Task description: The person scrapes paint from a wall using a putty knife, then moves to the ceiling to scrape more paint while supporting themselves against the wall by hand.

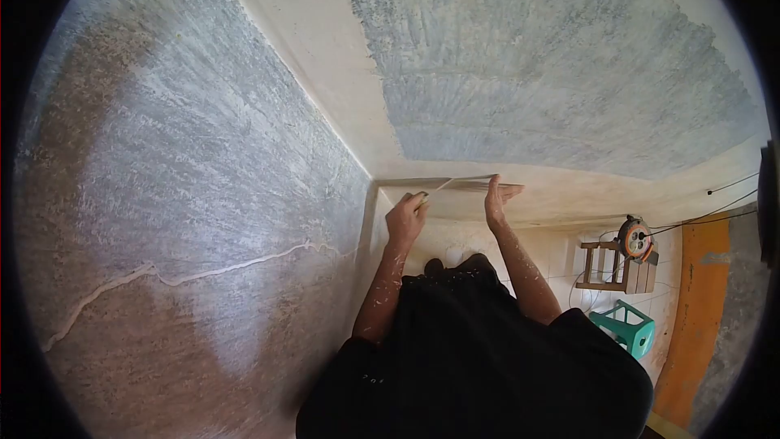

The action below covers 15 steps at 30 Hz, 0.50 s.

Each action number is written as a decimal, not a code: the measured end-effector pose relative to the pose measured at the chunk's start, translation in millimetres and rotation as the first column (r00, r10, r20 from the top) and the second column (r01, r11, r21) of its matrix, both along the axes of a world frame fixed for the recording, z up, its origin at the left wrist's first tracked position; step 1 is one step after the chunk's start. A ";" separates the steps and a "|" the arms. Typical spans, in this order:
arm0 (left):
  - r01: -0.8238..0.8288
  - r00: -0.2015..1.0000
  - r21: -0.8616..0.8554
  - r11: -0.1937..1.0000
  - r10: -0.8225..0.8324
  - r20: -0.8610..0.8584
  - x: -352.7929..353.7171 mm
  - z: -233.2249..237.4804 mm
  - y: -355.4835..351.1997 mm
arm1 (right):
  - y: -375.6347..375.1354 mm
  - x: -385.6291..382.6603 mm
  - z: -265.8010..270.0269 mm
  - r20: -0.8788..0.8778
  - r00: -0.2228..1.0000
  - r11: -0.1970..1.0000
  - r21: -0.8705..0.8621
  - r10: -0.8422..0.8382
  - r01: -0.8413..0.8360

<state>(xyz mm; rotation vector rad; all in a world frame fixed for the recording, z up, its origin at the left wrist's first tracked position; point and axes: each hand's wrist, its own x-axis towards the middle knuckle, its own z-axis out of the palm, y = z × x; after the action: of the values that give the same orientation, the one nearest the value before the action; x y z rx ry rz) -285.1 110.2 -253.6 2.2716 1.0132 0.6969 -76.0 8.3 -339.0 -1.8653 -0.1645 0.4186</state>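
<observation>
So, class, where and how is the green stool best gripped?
Probably grip the green stool by its seat rim, from above, on the side away from the wooden stool. It appears upright on splayed legs, so the rim should be easiest to reach there; the wooden stool stands close on the other side.

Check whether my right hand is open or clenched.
Open: your right hand has its fingers extended, unlike your left hand, which is curled around a tool handle.
</observation>
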 end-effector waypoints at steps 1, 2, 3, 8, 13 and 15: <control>-0.024 1.000 -0.021 0.999 0.025 0.018 -4.3 -6.9 2.8 | 1.3 1.5 0.2 0.001 1.000 1.000 0.008 -0.005 0.005; -0.045 0.998 -0.040 0.998 0.046 0.034 -15.9 -14.1 7.7 | 2.7 3.4 0.4 0.000 1.000 1.000 0.018 -0.013 0.013; -0.062 0.997 -0.061 0.996 0.064 0.045 -24.5 -12.1 11.7 | 0.7 6.1 0.3 0.012 1.000 1.000 0.017 0.009 -0.009; -0.047 0.999 -0.005 0.999 0.047 -0.004 -24.7 -15.1 9.3 | -9.6 -1.6 11.8 0.046 0.996 0.997 0.026 0.076 -0.077; -0.058 0.998 -0.052 0.997 0.059 0.006 -20.9 -8.0 7.0 | -7.3 1.4 14.3 -0.009 0.998 0.998 -0.006 0.060 -0.060; -0.062 0.998 -0.052 0.997 0.063 0.017 -24.6 -8.7 9.7 | -3.1 -2.2 15.0 -0.029 0.998 0.999 0.008 0.052 -0.052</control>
<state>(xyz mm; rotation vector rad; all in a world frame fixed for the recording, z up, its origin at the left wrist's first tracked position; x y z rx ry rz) -309.7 119.9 -262.3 2.1941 1.0850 0.7085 -78.1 5.2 -324.0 -1.8495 -0.1951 0.4806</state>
